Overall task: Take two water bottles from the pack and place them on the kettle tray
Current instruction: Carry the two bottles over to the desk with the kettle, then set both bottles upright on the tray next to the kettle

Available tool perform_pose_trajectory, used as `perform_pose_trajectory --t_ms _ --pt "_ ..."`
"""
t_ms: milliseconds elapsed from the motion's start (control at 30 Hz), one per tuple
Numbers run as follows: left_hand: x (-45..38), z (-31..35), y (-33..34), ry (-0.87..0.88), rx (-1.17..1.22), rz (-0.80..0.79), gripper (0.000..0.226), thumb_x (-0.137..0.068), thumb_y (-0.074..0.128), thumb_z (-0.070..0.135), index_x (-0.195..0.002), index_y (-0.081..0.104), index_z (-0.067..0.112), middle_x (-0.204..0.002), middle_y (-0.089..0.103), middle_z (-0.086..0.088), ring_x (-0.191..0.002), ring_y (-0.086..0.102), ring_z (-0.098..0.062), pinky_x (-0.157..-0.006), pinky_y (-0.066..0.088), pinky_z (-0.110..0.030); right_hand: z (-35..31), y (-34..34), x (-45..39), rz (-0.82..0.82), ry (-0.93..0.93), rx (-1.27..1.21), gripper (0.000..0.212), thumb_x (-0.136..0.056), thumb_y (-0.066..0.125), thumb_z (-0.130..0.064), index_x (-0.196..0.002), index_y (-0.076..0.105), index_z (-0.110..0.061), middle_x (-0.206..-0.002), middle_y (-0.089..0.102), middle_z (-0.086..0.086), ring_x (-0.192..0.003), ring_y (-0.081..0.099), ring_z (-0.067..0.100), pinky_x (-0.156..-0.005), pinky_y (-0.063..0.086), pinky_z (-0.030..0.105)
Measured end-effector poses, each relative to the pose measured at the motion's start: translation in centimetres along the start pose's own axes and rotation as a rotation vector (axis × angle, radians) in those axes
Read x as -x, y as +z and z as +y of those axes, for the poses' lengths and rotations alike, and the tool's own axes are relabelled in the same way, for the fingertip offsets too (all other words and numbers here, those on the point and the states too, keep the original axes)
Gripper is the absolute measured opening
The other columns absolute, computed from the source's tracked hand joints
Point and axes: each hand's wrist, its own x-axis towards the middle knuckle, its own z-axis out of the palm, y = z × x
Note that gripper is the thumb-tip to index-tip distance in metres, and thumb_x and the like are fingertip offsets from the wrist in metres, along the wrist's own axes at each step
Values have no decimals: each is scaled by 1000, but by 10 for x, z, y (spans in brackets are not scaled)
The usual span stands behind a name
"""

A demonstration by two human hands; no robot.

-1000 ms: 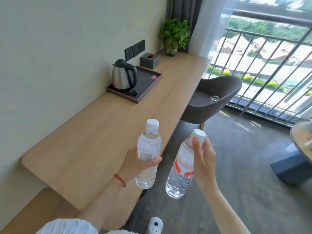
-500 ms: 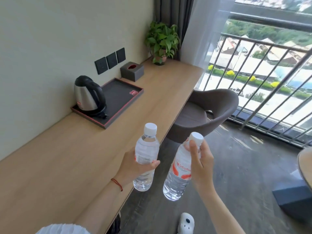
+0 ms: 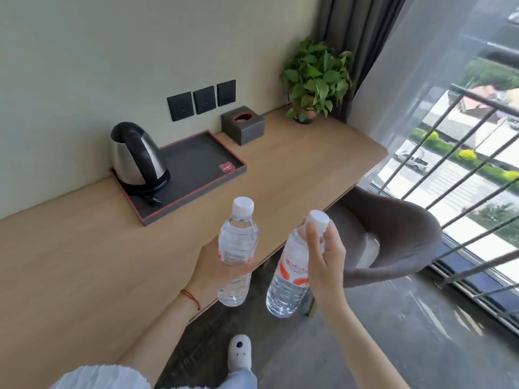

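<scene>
My left hand (image 3: 213, 265) holds one bottle (image 3: 237, 248); my right hand (image 3: 325, 259) holds the other bottle (image 3: 292, 270) just beside it. The kettle tray (image 3: 196, 175) lies ahead-left of both hands on the desk (image 3: 84, 262), kettle (image 3: 136, 158) on its left end.

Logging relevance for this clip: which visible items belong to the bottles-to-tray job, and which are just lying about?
Part of the job:
- bottle in left hand, left hand
- bottle in right hand, right hand
- kettle tray, its right part bare
- kettle, standing on the tray's left end

Just lying about:
- tissue box
- potted plant
- wall switches
- chair
- desk
</scene>
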Motion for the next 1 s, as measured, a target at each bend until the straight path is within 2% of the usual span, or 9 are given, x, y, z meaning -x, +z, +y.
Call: perform_pose_trajectory --t_ms 100,233,367,467,600,700,800,900,1000 --pt "-36 -6 11 -51 53 62 36 -61 87 15 -84 67 33 -78 75 18 -75 69 4 -62 54 -12 23 6 -45 -64 -21 -12 23 -91 46 -34 -90 58 -14 -84 62 15 -78 60 27 -71 49 32" --pt "-88 -10 15 -115 126 132 37 -53 89 24 -82 67 27 -74 75 19 -70 69 2 -64 53 -17 47 26 -102 -133 -76 7 26 -87 44 -47 -84 55 -23 -76 56 1 -69 52 10 -63 41 8" --pt "-130 -7 11 -149 118 239 58 -38 83 43 -91 64 26 -79 74 14 -77 68 -1 -71 55 -22 65 50 -156 -219 -136 52 21 -88 41 -43 -83 51 -25 -77 56 10 -70 50 12 -64 39 7" --pt "-155 -13 5 -193 139 324 64 -36 82 44 -93 62 24 -87 70 8 -82 66 -13 -81 56 -35 81 71 -188 -333 -170 94 32 -89 38 -44 -88 51 -15 -81 54 11 -74 50 13 -66 39 4" --pt "-179 -25 4 -237 165 454 61 -35 86 41 -90 60 32 -90 71 5 -83 67 -15 -80 56 -35 98 100 -223 -494 -202 78 39 -90 36 -41 -92 52 -5 -81 50 9 -74 48 11 -67 39 3" --pt "-197 -32 5 -277 195 540 56 -39 88 33 -87 60 29 -89 68 3 -82 64 -16 -79 54 -34 106 123 -245 -576 -246 71 25 -91 36 -37 -87 50 -17 -78 45 2 -71 44 -1 -66 37 2" --pt "-212 -37 7 -319 196 596 49 -47 91 22 -83 60 28 -80 65 11 -75 61 -7 -67 51 -15 112 142 -264 -694 -266 57 6 -90 37 -36 -89 43 -37 -79 45 -12 -75 46 -8 -69 36 0" --pt "-222 -36 12 -332 178 674 50 -37 85 40 -79 58 35 -76 64 16 -67 60 7 -64 48 -10 119 153 -282 -793 -312 60 24 -90 39 -35 -105 52 -21 -92 48 -24 -89 48 -17 -79 35 -4" --pt "-229 -42 18 -355 190 734 51 -45 91 27 -82 58 36 -81 65 15 -75 62 -4 -72 49 -20 122 160 -296 -885 -318 53 28 -90 39 -35 -110 52 -20 -102 48 -27 -96 48 -15 -83 35 -4"
